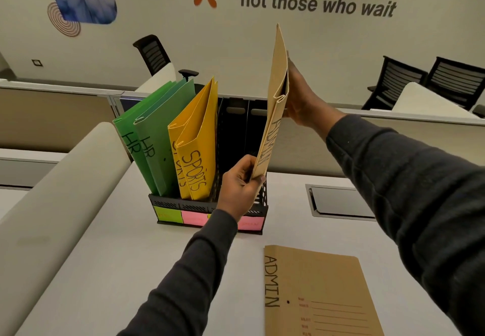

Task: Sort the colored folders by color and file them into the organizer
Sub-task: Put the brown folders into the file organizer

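Nearest, a second brown ADMIN folder [315, 291] lies flat on the surface [105, 257], waiting its turn; beyond it the left hand [240, 186], arm stretched forward, pinches the lower corner of the held brown folder [278, 86] between thumb and curled fingers; that folder stands nearly upright, leaning a little, just over the right end of the black organizer [168, 200], not yet in a slot; higher and further out, the right hand [301, 99] clasps its upper edge, wrist raised, fingers wrapped behind the card; the folder looks light and thin, likely to bow or fan open, so a hold at both ends of the spine seems wise; the green folders [154, 138] and yellow folders [196, 146] already sit in the left slots, with dark slots free beside them
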`<state>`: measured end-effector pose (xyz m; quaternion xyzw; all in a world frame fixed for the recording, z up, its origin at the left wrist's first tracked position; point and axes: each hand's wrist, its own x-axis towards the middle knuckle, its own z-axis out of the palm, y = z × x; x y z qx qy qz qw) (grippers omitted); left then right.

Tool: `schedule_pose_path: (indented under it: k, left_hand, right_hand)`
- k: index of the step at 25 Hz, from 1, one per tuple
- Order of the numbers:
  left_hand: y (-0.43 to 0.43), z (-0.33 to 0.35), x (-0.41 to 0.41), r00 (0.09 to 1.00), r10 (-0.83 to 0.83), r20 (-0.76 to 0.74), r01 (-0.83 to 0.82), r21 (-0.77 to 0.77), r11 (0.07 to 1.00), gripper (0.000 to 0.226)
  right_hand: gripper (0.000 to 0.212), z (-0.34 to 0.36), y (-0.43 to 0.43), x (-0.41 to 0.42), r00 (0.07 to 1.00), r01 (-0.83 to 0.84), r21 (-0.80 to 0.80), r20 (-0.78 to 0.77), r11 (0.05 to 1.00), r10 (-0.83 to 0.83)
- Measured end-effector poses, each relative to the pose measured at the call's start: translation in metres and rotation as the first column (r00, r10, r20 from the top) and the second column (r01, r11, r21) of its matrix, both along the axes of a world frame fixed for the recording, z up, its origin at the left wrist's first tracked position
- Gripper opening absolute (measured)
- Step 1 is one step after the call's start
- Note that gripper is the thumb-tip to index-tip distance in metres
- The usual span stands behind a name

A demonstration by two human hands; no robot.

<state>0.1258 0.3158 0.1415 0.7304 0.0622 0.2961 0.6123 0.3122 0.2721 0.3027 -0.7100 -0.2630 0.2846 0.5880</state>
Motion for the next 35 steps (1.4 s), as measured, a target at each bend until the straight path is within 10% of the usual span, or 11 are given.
schedule_pose_path:
  k: [11, 18, 27, 35]
  left_hand:
    - [0.006, -0.025, 0.02, 0.994, 0.073, -0.079, -0.067, 0.074, 0.995, 0.039]
    - [0.004, -0.066, 0.014, 0.906, 0.29, -0.309, -0.253, 0.153, 0.955, 0.027]
    - [-0.064, -0.102, -0.075, 0.813, 0.411, -0.412, -0.4, 0.117, 0.909, 0.035]
    - [-0.148, -0.161, -0.145, 0.516, 0.219, -0.828, -0.192, 0.138, 0.972, 0.054]
  right_hand:
    - [0.102, -0.018, -0.002, 0.03, 0.998, -0.015, -0.028, -0.053, 0.999, 0.013]
    - [0.083, -0.043, -0.012, 0.013, 0.973, 0.059, -0.19, 0.23, 0.98, -0.014]
    - [0.06, -0.124, -0.131, -0.063, 0.968, 0.17, -0.214, 0.217, 0.962, -0.122]
    - [0.06, -0.247, -0.284, -0.164, 0.96, 0.277, -0.588, 0.195, 0.76, -0.199]
